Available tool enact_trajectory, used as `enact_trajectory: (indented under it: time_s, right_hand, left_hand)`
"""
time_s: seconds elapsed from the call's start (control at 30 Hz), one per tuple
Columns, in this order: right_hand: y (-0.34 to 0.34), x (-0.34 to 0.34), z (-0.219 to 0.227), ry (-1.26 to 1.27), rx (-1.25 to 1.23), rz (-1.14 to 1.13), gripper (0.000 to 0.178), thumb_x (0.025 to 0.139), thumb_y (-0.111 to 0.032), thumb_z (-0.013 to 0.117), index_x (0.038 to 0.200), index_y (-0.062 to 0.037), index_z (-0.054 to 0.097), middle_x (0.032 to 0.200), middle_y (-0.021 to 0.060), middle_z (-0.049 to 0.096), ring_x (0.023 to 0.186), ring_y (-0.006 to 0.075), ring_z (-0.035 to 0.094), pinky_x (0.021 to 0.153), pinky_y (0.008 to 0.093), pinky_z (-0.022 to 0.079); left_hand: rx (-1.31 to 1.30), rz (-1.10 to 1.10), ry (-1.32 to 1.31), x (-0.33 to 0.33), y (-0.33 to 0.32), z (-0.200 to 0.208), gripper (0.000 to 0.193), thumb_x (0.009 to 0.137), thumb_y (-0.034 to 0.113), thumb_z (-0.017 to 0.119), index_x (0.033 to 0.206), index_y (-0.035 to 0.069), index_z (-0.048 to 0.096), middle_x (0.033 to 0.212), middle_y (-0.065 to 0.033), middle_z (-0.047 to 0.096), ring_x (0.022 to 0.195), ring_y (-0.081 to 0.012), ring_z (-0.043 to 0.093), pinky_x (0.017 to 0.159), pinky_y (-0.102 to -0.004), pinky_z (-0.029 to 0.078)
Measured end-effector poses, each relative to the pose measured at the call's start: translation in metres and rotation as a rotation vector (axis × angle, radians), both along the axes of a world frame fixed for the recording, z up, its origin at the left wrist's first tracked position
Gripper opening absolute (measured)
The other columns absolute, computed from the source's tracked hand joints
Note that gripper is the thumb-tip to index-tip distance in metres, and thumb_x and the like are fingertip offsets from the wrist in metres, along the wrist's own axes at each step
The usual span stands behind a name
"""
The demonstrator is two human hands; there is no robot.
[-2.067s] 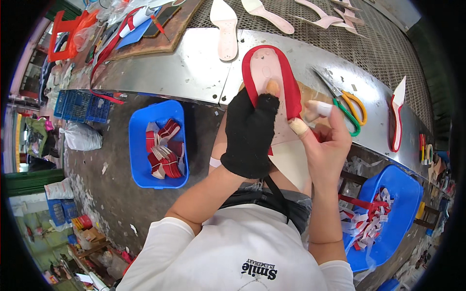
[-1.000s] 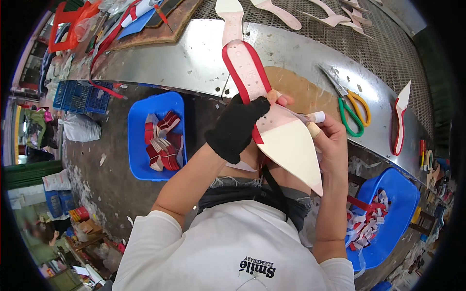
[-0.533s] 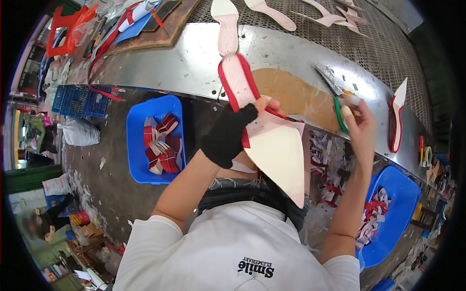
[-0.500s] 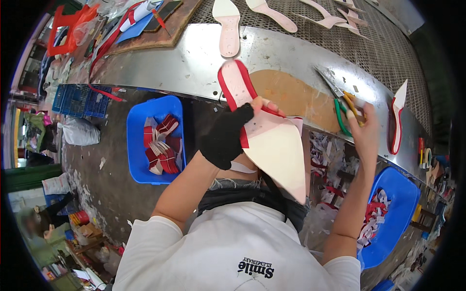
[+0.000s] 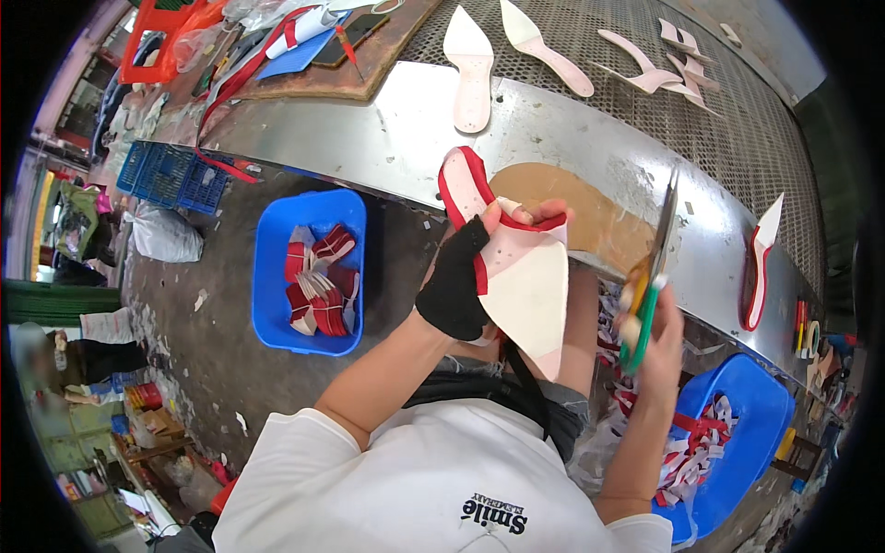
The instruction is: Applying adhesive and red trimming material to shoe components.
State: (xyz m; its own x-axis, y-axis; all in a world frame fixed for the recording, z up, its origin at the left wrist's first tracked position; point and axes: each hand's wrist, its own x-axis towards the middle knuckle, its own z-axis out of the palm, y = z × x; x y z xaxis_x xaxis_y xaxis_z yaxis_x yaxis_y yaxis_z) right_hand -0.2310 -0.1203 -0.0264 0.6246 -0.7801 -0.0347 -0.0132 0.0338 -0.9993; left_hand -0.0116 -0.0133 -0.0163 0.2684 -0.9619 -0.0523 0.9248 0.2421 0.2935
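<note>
My left hand (image 5: 454,284), in a black fingerless glove, grips a shoe insole (image 5: 524,300) in front of my body. The insole is cream and pale pink, with red fabric along its narrow end and sides. Its red edge folds over near my bare fingertips, and its wide pointed part hangs toward my lap. To the right, my right hand (image 5: 662,355) is closed round scissors (image 5: 656,276) with green and yellow handles. The blades point up and away, apart from the insole. Motion blurs the handles and fingers a little.
A brown board (image 5: 599,217) lies on the metal table (image 5: 387,129). Pale insoles (image 5: 473,88) rest farther back; a red-edged insole (image 5: 760,258) lies right. Below stand a blue bin (image 5: 261,276) of red-and-white pieces and another blue bin (image 5: 770,401) with scraps.
My right hand has lifted the scissors off the table and brought them nearer my body, blades upward. The insole in my left hand has turned slightly. The whole view has shifted.
</note>
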Motion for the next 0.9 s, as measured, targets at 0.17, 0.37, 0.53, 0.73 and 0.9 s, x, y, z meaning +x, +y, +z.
enact_trajectory:
  time_s: [0.17, 0.37, 0.53, 0.73, 0.9]
  right_hand:
    - [0.068, 0.007, -0.008, 0.043, 0.120, 0.088, 0.047, 0.069, -0.017, 0.077, 0.107, -0.0038, 0.052, 0.088, -0.0001, 0.055, 0.076, 0.0074, 0.053, 0.064, 0.0191, 0.042]
    - [0.087, 0.031, -0.015, 0.040, 0.181, 0.164, 0.045, 0.077, -0.028, 0.075, 0.105, -0.0035, 0.051, 0.088, -0.0010, 0.050, 0.072, 0.0044, 0.048, 0.057, 0.0182, 0.040]
    - [0.082, 0.035, -0.015, 0.051, 0.089, 0.050, 0.035, 0.075, -0.014, 0.073, 0.100, -0.0028, 0.051, 0.085, 0.0001, 0.053, 0.074, 0.0057, 0.050, 0.062, 0.0192, 0.042]
    - [0.049, 0.029, 0.002, 0.184, 0.022, -0.107, 0.027, 0.070, -0.004, 0.075, 0.087, -0.0003, 0.054, 0.075, -0.0001, 0.062, 0.068, 0.0047, 0.056, 0.059, 0.0214, 0.045]
    - [0.022, 0.020, 0.013, 0.154, -0.149, 0.175, 0.036, 0.073, -0.006, 0.071, 0.101, -0.0029, 0.049, 0.088, 0.0019, 0.056, 0.081, 0.0104, 0.055, 0.072, 0.0255, 0.045]
  left_hand:
    - [-0.127, 0.061, -0.036, 0.008, -0.004, -0.010, 0.024, 0.093, 0.033, 0.052, 0.095, 0.008, 0.055, 0.133, -0.0181, 0.045, 0.125, -0.0259, 0.042, 0.093, -0.0348, 0.047]
    - [-0.068, 0.085, 0.086, 0.004, 0.000, -0.011, 0.024, 0.093, 0.032, 0.052, 0.095, 0.009, 0.057, 0.134, -0.0189, 0.044, 0.121, -0.0279, 0.048, 0.092, -0.0376, 0.048]
    - [0.027, 0.113, -0.136, 0.002, 0.001, -0.013, 0.026, 0.092, 0.030, 0.054, 0.094, 0.004, 0.055, 0.129, -0.0186, 0.048, 0.118, -0.0279, 0.049, 0.094, -0.0403, 0.047]
    - [0.142, 0.089, -0.334, 0.012, -0.008, -0.020, 0.029, 0.093, 0.031, 0.054, 0.094, 0.002, 0.054, 0.127, -0.0185, 0.049, 0.118, -0.0284, 0.050, 0.095, -0.0400, 0.046]
    - [0.035, 0.093, -0.207, 0.003, -0.018, -0.014, 0.021, 0.093, 0.026, 0.056, 0.093, 0.006, 0.051, 0.109, -0.0116, 0.057, 0.109, -0.0252, 0.055, 0.094, -0.0388, 0.045]
